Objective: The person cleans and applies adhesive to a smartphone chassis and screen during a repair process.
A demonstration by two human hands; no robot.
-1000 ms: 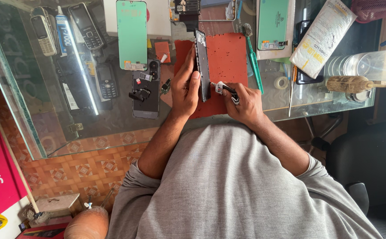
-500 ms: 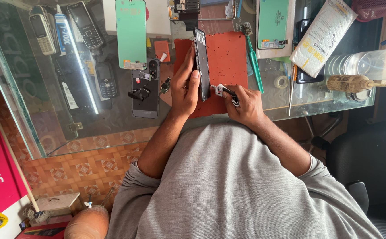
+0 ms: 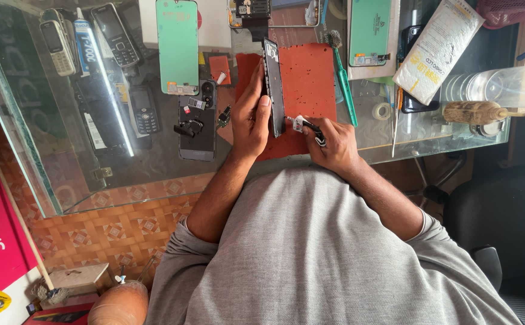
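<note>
left hand [image 3: 251,120]: fingers clasped around a dark phone frame [image 3: 273,84], held on edge over the red work mat [image 3: 310,72] on the glass counter [image 3: 63,150]. right hand [image 3: 333,144]: fingers pinched on a small black-and-white tool [image 3: 306,125], tip touching the frame's lower edge. nearby: green-handled brush [image 3: 342,78] just right of the mat, green-backed screen panel [image 3: 177,45] to the left.

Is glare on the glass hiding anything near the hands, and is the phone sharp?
Head view: a bright streak of glare crosses the glass counter left of the hands, clear of them; even daylight, soft shadows; the phone in the left hand and the tool in the right hand are sharp.
</note>
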